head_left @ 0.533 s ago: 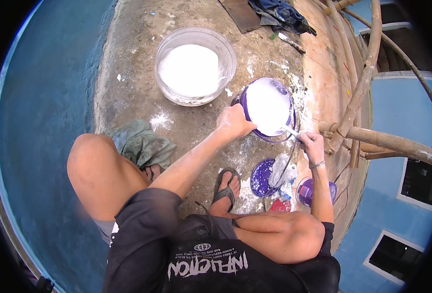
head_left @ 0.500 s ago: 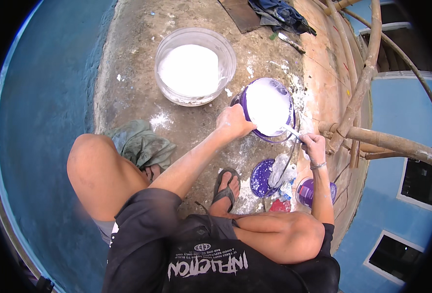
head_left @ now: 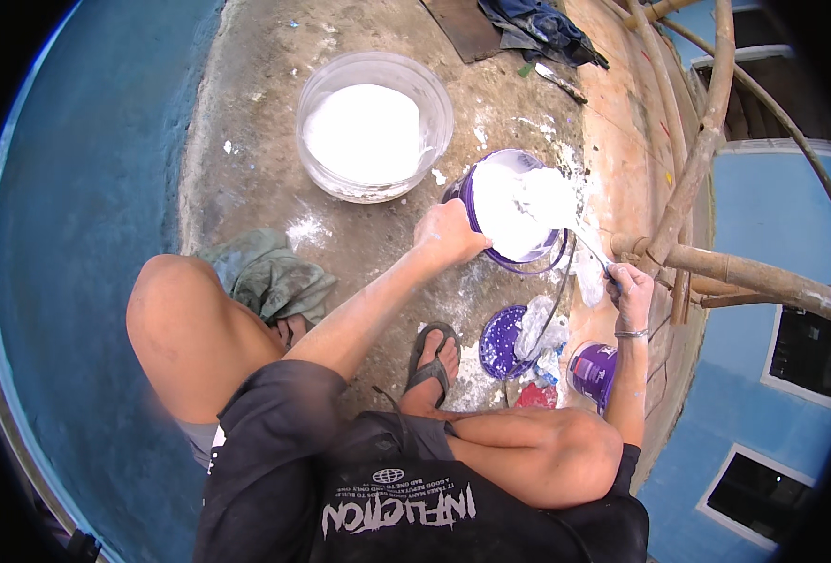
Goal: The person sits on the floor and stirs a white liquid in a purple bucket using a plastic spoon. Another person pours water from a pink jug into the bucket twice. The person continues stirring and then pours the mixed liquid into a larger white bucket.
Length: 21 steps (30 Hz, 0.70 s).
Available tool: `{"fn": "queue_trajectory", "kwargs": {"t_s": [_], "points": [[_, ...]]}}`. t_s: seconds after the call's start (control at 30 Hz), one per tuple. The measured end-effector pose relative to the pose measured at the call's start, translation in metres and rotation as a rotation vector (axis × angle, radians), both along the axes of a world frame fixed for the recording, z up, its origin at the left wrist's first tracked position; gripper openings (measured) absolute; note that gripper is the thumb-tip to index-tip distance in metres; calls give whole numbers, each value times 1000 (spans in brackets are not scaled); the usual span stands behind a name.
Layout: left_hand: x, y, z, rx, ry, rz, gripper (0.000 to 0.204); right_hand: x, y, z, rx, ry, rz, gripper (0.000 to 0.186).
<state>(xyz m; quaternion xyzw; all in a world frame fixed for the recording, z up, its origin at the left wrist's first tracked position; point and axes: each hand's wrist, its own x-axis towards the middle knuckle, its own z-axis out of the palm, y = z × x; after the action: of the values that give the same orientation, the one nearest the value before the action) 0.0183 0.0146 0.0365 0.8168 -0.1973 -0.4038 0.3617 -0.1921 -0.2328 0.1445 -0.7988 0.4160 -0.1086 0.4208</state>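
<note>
My left hand (head_left: 445, 236) grips the near rim of a purple bucket (head_left: 514, 211) full of white paste, holding it tilted on the concrete. In my right hand (head_left: 630, 291) is a thin metal tool (head_left: 592, 250) whose tip reaches into the white mass at the bucket's right side. A lump of white material sits raised above the bucket's rim there. I am squatting, with both knees up and a sandalled foot (head_left: 434, 361) below the bucket.
A large clear tub (head_left: 375, 126) of white liquid stands farther back. A purple lid (head_left: 504, 342), crumpled plastic (head_left: 537, 324) and a small purple container (head_left: 592, 369) lie near my foot. Bamboo poles (head_left: 692, 178) rise at right, a grey-green cloth (head_left: 267, 274) lies at left.
The white paste has been lifted up at the bucket's right side by the tool. Both hands stay in about the same places.
</note>
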Motion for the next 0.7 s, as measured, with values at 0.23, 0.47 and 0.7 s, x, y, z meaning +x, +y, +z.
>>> {"fn": "queue_trajectory", "kwargs": {"t_s": [0.23,0.47,0.7], "points": [[-6,-2,-17,-84,-64,53,62,9,9,-18,77,-54,3,19],[-10,-10,-49,-111,-113,50,60,7,16,-9,-13,-106,23,18],[-13,-3,-19,-4,-15,54,59,-1,22,-27,-152,-10,33,17]]}}
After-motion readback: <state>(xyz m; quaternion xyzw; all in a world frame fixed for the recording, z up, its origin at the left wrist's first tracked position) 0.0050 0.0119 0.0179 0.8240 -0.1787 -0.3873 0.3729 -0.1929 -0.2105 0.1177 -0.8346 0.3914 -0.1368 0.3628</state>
